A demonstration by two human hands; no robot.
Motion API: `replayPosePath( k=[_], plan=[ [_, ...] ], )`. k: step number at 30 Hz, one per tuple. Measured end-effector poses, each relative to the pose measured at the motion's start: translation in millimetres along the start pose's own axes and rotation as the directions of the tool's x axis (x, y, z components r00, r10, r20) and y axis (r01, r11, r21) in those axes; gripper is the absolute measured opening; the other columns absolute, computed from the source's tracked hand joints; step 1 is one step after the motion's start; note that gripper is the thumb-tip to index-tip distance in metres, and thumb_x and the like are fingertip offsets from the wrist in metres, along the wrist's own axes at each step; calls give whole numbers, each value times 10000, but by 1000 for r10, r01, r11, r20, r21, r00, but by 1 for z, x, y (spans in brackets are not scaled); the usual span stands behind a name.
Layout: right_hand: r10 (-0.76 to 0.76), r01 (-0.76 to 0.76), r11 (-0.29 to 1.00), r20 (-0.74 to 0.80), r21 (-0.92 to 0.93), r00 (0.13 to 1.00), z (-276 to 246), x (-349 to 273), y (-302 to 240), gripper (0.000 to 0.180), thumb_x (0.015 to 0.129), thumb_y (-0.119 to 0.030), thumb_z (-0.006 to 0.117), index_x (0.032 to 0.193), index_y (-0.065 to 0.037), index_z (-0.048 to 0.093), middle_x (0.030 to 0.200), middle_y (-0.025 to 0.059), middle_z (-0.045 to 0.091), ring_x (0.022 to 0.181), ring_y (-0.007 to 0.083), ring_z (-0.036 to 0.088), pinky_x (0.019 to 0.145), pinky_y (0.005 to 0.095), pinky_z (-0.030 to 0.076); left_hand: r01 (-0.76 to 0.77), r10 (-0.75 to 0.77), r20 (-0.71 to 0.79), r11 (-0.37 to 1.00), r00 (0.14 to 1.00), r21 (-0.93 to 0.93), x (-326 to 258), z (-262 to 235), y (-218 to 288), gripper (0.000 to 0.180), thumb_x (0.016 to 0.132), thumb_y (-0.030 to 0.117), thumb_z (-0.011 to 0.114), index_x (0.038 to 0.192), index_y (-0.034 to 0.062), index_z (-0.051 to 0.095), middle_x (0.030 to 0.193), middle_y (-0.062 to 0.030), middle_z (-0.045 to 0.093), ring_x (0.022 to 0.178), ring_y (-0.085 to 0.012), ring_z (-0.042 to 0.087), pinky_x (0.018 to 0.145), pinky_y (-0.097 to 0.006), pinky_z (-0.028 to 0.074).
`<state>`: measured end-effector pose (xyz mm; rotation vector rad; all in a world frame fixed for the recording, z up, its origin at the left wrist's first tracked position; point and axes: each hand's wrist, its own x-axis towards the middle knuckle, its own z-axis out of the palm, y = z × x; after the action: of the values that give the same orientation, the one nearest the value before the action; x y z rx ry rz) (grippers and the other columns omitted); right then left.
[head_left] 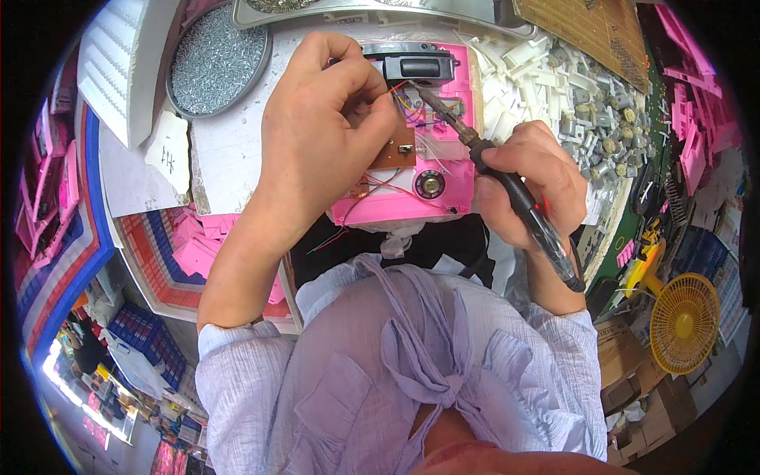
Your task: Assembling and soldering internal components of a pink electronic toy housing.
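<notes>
In my right hand [534, 182] is a soldering iron [518, 194] with a dark handle, its tip pointing up and left at thin coloured wires [405, 95]. My left hand [328, 119] pinches a thin red wire above the left side of a pink plastic housing [396, 207]. Inside that housing sit a black box-shaped part [419, 67], a brown circuit board [396, 150] with a small switch, and a small round speaker [430, 184]. Part of the housing and board is hidden behind my left hand.
A round tray of small metal screws [220, 59] stands at the far left. White plastic parts [530, 67] and small grey motors [617, 119] are heaped at the right. A bin of pink parts [198, 245] lies nearer left; a yellow fan [685, 323] is at lower right.
</notes>
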<state>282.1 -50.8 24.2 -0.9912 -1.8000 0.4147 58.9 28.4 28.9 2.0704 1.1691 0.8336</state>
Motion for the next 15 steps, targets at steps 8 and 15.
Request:
replayPosePath(
  k=[8,15],
  plan=[
    [-26,26,1000,-2,-13,1000,3,0,3,373,653,17,777,1015,-17,693,660,51,577,554,218,543,554,328,413,44,-43,16,998,999,-41,-1,-1,1,71,802,17,716,833,-16,661,970,-66,574,775,-135,578,665,-255,472],
    [-58,59,998,22,-35,998,1,0,3,370,653,19,785,1008,-23,692,660,48,574,551,221,542,554,326,413,65,-64,23,997,998,-50,-1,-1,2,68,800,12,712,832,-17,660,974,-67,574,782,-135,577,673,-249,470]
  ],
)
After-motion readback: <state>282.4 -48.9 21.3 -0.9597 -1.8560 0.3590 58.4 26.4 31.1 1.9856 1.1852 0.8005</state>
